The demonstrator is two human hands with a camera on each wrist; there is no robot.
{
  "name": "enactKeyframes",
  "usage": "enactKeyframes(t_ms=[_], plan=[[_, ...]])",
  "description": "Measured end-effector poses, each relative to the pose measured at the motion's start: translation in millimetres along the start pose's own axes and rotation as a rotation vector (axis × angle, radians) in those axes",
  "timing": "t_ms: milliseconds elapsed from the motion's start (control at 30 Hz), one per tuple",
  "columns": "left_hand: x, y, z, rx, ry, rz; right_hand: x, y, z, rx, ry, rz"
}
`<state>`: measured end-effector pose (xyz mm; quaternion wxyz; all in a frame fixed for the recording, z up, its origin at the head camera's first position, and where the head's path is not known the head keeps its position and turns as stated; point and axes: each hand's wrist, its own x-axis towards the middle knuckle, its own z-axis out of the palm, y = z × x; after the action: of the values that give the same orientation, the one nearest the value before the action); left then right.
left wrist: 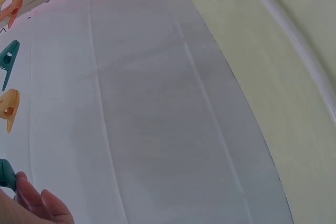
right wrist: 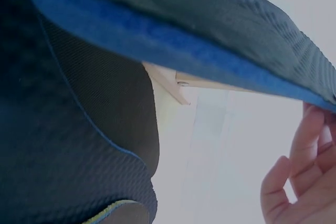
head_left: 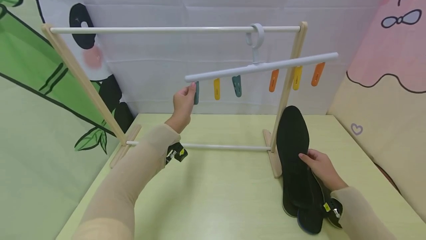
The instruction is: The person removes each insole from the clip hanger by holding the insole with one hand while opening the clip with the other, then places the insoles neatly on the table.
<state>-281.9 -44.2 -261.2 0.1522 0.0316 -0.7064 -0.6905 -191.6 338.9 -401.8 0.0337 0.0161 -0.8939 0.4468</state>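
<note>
A white clip hanger (head_left: 229, 72) hangs tilted by its hook from the rack's top bar, its left end lower. At that left end my left hand (head_left: 183, 105) pinches a teal clip (head_left: 196, 94), also seen in the left wrist view (left wrist: 6, 174). On the right, my right hand (head_left: 323, 168) holds a black insole (head_left: 293, 136) by its side edge, thumb on top. In the right wrist view the insole (right wrist: 184, 19) shows a blue underside edge, raised above other insoles. More black insoles (head_left: 311, 221) lie beneath it, partly hidden.
The rack has wooden side legs (head_left: 83, 81) and a white top bar (head_left: 149, 30), with a lower bar (head_left: 226, 146) near the table (head_left: 213, 192). Yellow (head_left: 217, 89), teal (head_left: 237, 86) and orange clips (head_left: 273, 80) hang along the hanger. A white cloth stands behind.
</note>
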Motion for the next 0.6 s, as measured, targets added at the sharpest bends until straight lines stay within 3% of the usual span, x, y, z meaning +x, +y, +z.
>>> enactKeyframes(t_ms=[267,600], plan=[[1.1,-1.5,-0.4,-0.002,0.013,-0.003,-3,6,-3,0.041,0.021,0.025],[1.7,0.2,0.5,0.000,0.001,-0.004,-8,10,-11,0.008,-0.004,0.053]])
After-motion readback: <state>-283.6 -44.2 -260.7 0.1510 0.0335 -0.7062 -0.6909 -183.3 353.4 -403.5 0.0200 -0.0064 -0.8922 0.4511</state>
